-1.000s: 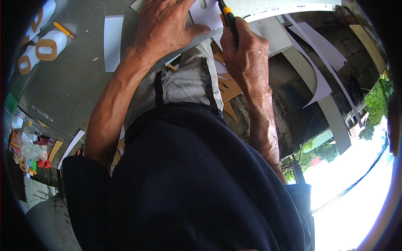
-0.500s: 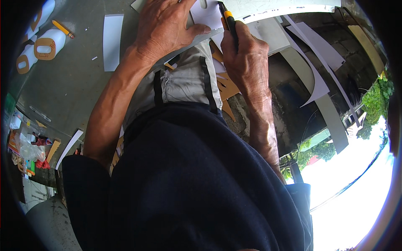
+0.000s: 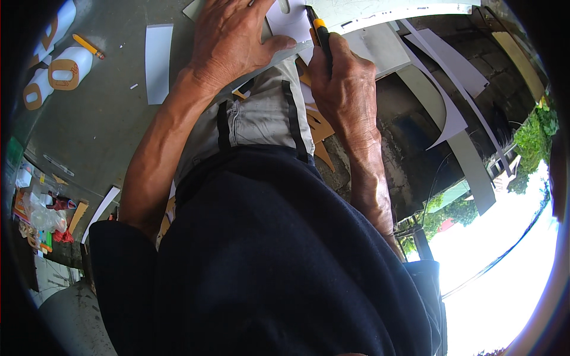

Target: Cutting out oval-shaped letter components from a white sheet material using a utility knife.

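Observation:
My left hand (image 3: 231, 44) lies spread at the top of the view, pressing a white sheet (image 3: 284, 24) with a slot in it. My right hand (image 3: 341, 80) grips a black and yellow utility knife (image 3: 320, 31), its front end on that sheet, just right of the slot. A long white strip (image 3: 401, 9) runs along the upper edge to the right. Below the sheet my lap in grey trousers (image 3: 261, 118) shows, with brown cut-out pieces (image 3: 320, 124) beside it.
The grey worktop (image 3: 95, 136) holds a loose white strip (image 3: 158, 62), white pieces with brown patches (image 3: 62, 71), a yellow pencil (image 3: 88, 45) and a pile of bags and small items (image 3: 44, 210). At right are more cut sheets (image 3: 451, 65) over dark blocks, foliage and sky.
My right hand and the knife have shifted slightly to the left, with the knife's front end a little lower. My left hand stays in about the same place on the sheet.

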Tool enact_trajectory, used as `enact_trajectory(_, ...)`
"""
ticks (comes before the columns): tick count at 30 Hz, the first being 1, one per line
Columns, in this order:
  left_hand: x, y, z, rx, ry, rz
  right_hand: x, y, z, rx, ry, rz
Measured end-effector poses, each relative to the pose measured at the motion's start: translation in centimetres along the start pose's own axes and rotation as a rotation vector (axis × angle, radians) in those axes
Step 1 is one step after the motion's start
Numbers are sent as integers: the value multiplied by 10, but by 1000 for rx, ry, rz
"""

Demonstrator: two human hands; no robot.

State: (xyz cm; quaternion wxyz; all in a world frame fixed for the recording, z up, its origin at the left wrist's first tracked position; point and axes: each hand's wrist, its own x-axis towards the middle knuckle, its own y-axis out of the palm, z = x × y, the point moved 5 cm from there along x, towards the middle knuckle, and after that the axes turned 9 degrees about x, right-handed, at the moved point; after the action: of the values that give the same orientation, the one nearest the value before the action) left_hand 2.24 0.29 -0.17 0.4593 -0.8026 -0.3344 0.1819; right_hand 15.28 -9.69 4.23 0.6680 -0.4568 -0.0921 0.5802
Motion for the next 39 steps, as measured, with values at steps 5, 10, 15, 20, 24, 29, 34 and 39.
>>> enact_trajectory(5,1,1,1,10,17,-12,1,0,1,19,8,-4)
enact_trajectory(10,-1,0,1,71,28,-7,-1,1,4,33,20,6)
enact_trajectory(15,1,0,0,40,24,-7,-2,2,7,46,33,-7)
enact_trajectory(20,2,-1,-1,26,33,-15,-4,4,7,64,38,-33)
enact_trajectory(24,-2,1,-2,-6,25,-57,-6,5,7,69,51,-36)
enact_trajectory(29,-9,4,0,-1,15,-152,-4,6,10,61,50,-36)
enact_trajectory(34,-12,3,-4,32,-90,-35,0,-4,6,-52,54,20)
enact_trajectory(39,1,-18,0,68,73,50,7,-13,6,-177,-46,80)
